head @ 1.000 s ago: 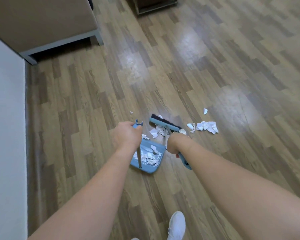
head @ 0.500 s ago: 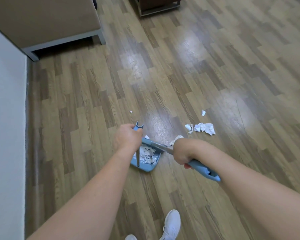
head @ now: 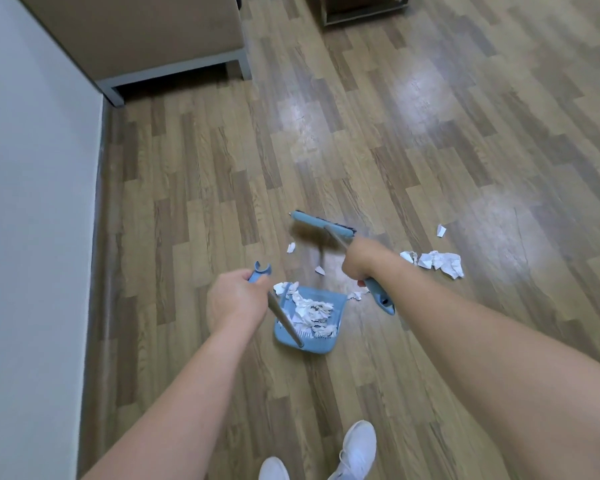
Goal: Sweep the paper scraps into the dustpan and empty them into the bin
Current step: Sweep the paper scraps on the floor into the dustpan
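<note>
A blue dustpan (head: 336, 299) sits on the wooden floor with white paper scraps (head: 312, 311) piled in it. My left hand (head: 234, 301) grips the top of its upright handle. In my right hand (head: 362, 258) is the blue broom, whose head (head: 321, 226) hangs above the floor beyond the pan. A bigger heap of crumpled scraps (head: 439, 263) lies to the right of my right wrist. Loose bits lie nearby: a small scrap (head: 291, 247) and a second scrap (head: 319, 270) in front of the pan, and a far scrap (head: 440, 231) at the right. No bin shows.
A white wall (head: 32, 202) runs down the left side. A brown cabinet on grey legs (head: 136, 32) stands at the back left, and another furniture base (head: 364, 8) at the top. My white shoes (head: 357, 452) are at the bottom edge.
The broom swept scraps into the pan, then its head swung back out away from me, beyond the pan. The pan holds more scraps than a second ago. My left hand kept its grip.
</note>
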